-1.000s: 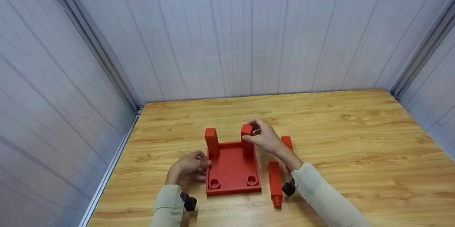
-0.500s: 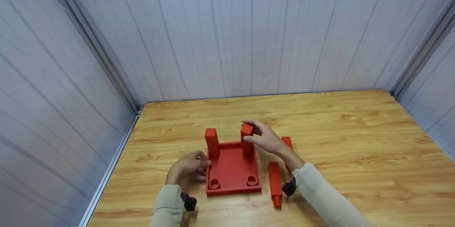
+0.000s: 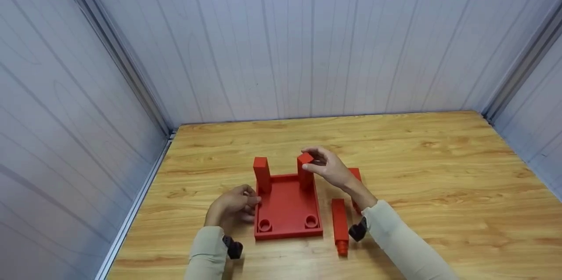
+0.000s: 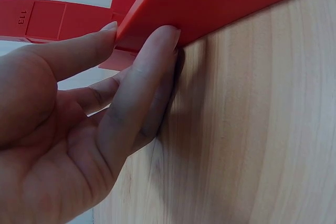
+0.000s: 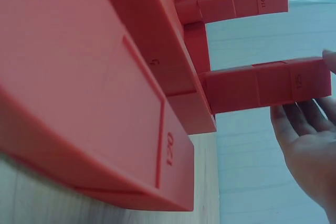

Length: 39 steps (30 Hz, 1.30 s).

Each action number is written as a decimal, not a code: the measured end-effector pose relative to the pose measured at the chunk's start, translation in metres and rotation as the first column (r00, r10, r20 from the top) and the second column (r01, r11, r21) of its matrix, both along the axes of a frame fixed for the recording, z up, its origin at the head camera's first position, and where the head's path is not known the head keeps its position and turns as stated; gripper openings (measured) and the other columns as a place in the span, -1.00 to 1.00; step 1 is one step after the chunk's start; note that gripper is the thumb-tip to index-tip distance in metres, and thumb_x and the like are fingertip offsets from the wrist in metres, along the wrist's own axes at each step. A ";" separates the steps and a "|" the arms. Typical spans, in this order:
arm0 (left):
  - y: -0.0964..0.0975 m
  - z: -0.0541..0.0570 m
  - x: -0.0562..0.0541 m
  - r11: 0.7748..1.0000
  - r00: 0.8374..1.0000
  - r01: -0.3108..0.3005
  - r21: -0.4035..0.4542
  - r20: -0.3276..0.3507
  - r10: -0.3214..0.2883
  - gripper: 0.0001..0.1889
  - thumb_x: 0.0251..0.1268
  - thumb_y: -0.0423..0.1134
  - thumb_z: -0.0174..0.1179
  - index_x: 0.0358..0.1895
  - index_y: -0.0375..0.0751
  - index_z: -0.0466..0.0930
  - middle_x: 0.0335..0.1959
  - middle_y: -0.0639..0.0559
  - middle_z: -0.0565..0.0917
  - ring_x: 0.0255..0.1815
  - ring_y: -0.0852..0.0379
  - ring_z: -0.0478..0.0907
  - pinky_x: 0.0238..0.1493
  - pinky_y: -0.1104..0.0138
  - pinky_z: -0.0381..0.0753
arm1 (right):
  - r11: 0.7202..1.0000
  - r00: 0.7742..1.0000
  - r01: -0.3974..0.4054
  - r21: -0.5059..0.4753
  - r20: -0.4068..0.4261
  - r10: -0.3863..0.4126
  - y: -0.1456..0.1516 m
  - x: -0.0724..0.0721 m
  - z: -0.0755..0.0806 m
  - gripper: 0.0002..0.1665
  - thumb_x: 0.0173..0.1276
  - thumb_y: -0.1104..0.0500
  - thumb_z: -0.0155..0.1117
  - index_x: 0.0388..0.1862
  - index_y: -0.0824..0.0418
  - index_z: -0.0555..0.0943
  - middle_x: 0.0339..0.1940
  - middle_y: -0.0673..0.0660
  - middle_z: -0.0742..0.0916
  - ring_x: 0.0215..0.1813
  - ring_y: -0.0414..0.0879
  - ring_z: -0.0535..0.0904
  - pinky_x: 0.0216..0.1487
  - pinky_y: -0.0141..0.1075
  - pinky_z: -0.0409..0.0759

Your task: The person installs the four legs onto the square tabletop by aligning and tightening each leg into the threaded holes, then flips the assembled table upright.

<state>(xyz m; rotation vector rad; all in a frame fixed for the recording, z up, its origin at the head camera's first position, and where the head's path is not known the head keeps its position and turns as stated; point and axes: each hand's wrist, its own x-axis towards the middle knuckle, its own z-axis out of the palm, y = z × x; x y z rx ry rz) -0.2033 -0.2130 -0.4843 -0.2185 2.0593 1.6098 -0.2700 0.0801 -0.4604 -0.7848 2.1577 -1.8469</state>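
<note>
A red square base with raised edges (image 3: pixel 285 210) lies on the table, a square red leg standing at each far corner. Around the upper part of the far right leg (image 3: pixel 306 178) are the thumb and fingers of my right hand (image 3: pixel 331 170); this leg bears the number 125 (image 5: pixel 262 85) in the right wrist view. Its top sits turned at an angle to the base. My left hand (image 3: pixel 235 202) holds the base's left edge, thumb (image 4: pixel 86 51) at the rim and fingers against the side wall. The far left leg (image 3: pixel 262 175) stands squarely upright.
Two round sockets show at the near corners, a left one (image 3: pixel 264 225) and a right one (image 3: pixel 311 221). Right of the base lie two loose red legs, the nearer leg (image 3: pixel 339 223) with a threaded end, the other leg (image 3: pixel 355 174) partly under my right forearm. Pale panels (image 3: pixel 281 43) wall the table.
The far right leg has turned, its top going from nearly square with the base to a diamond angle. My right fingers loosened and shifted around it. My left hand stays at the base's edge.
</note>
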 end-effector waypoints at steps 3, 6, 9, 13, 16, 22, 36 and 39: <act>0.000 0.000 -0.001 1.000 1.000 0.001 -0.016 -0.004 -0.001 -0.81 0.35 -0.32 0.11 -0.08 -0.30 0.35 -0.31 -0.09 0.52 -0.39 0.07 0.55 -0.35 0.23 0.70 | 0.996 0.997 0.073 0.055 0.003 -0.073 -0.002 0.004 0.006 -0.47 0.30 0.20 0.31 0.20 0.33 0.40 0.17 0.26 0.55 0.18 0.09 0.49 0.19 -0.17 0.52; 0.000 0.000 -0.001 0.999 1.000 0.008 -0.035 -0.013 -0.008 -0.81 0.36 -0.32 0.11 -0.07 -0.30 0.36 -0.32 -0.11 0.54 -0.39 0.07 0.57 -0.33 0.21 0.71 | 0.994 0.996 0.091 0.064 0.007 -0.092 -0.004 0.012 0.017 -0.50 0.29 0.21 0.32 0.13 0.37 0.40 0.08 0.30 0.59 0.15 0.14 0.52 0.17 -0.11 0.54; 0.000 -0.001 -0.001 0.999 1.000 0.012 -0.040 -0.019 -0.013 -0.80 0.36 -0.32 0.11 -0.06 -0.31 0.36 -0.32 -0.11 0.55 -0.39 0.06 0.58 -0.33 0.21 0.71 | 0.994 0.996 0.089 0.057 -0.002 -0.089 -0.005 0.018 0.025 -0.53 0.30 0.23 0.30 0.09 0.39 0.38 0.02 0.31 0.60 0.11 0.16 0.55 0.10 -0.17 0.59; 0.000 -0.001 -0.001 0.999 1.000 0.009 -0.041 -0.023 -0.010 -0.80 0.36 -0.31 0.12 -0.07 -0.30 0.37 -0.31 -0.12 0.55 -0.38 0.06 0.58 -0.33 0.21 0.71 | 0.996 0.997 0.073 0.049 -0.016 -0.072 -0.004 0.018 0.024 -0.53 0.31 0.23 0.29 0.12 0.38 0.39 0.00 0.29 0.60 0.11 0.17 0.54 0.09 -0.19 0.59; 0.000 0.000 -0.001 0.999 1.000 0.006 -0.034 -0.018 -0.006 -0.80 0.35 -0.31 0.12 -0.07 -0.30 0.37 -0.29 -0.12 0.55 -0.38 0.06 0.58 -0.34 0.21 0.71 | 0.998 0.999 0.052 0.040 -0.018 -0.051 -0.004 0.018 0.023 -0.52 0.34 0.23 0.26 0.18 0.35 0.39 0.05 0.28 0.58 0.15 0.18 0.51 0.16 -0.14 0.55; -0.001 -0.002 -0.003 0.999 0.999 0.029 -0.038 -0.027 -0.030 -0.78 0.36 -0.31 0.12 -0.05 -0.31 0.34 -0.26 -0.13 0.52 -0.39 0.04 0.58 -0.35 0.20 0.72 | 0.996 0.997 0.080 0.029 0.005 -0.080 -0.004 0.022 0.025 -0.51 0.36 0.23 0.23 0.21 0.35 0.40 0.17 0.33 0.53 0.22 0.20 0.47 0.22 -0.08 0.51; -0.001 -0.002 -0.003 0.999 1.000 0.021 -0.031 -0.010 -0.021 -0.77 0.35 -0.30 0.13 -0.04 -0.29 0.34 -0.30 -0.12 0.53 -0.39 0.05 0.58 -0.35 0.21 0.71 | 0.980 0.984 0.175 0.095 -0.055 -0.170 -0.011 0.028 0.030 -0.55 0.29 0.22 0.31 0.08 0.38 0.41 -0.02 0.31 0.59 0.09 0.21 0.55 0.07 -0.16 0.61; 0.000 -0.002 -0.003 0.999 1.000 0.017 -0.031 -0.008 -0.017 -0.78 0.35 -0.31 0.13 -0.06 -0.30 0.34 -0.30 -0.12 0.53 -0.38 0.04 0.58 -0.35 0.19 0.72 | 0.979 0.982 0.181 0.095 -0.078 -0.174 -0.013 0.029 0.031 -0.56 0.29 0.23 0.32 0.05 0.40 0.41 -0.07 0.32 0.59 0.04 0.19 0.57 0.02 -0.22 0.63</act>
